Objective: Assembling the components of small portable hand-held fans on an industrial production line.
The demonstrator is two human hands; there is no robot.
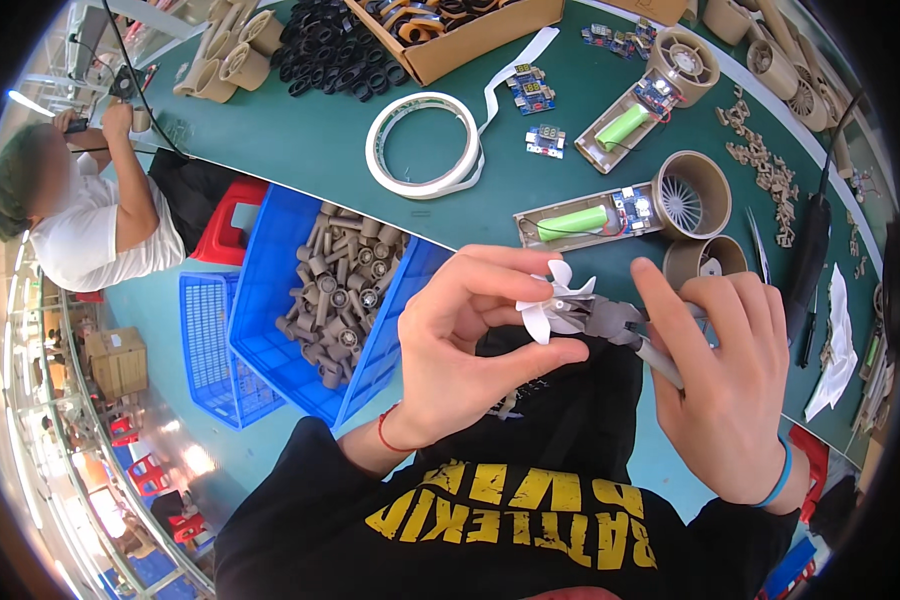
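My left hand (445, 345) pinches a small white fan blade (536, 322) between thumb and fingers, in front of my chest. In my right hand (725, 385) is a pair of grey-handled pliers (612, 322). The jaws of the pliers point left and meet the fan blade near its hub; whether they grip it I cannot tell. Just beyond my hands on the green table lies a beige fan housing (692, 195) with an open handle, a green battery cell (572, 222) and a small blue circuit board (634, 208) inside. A second beige housing (712, 262) is partly hidden behind my right hand.
A white tape roll (422, 145) and loose circuit boards (546, 141) lie farther back. Behind stand another opened fan (620, 125) and a cardboard box (460, 45). Blue crates (270, 350) with beige housings (335, 290) sit left. Another person (100, 200) works at far left.
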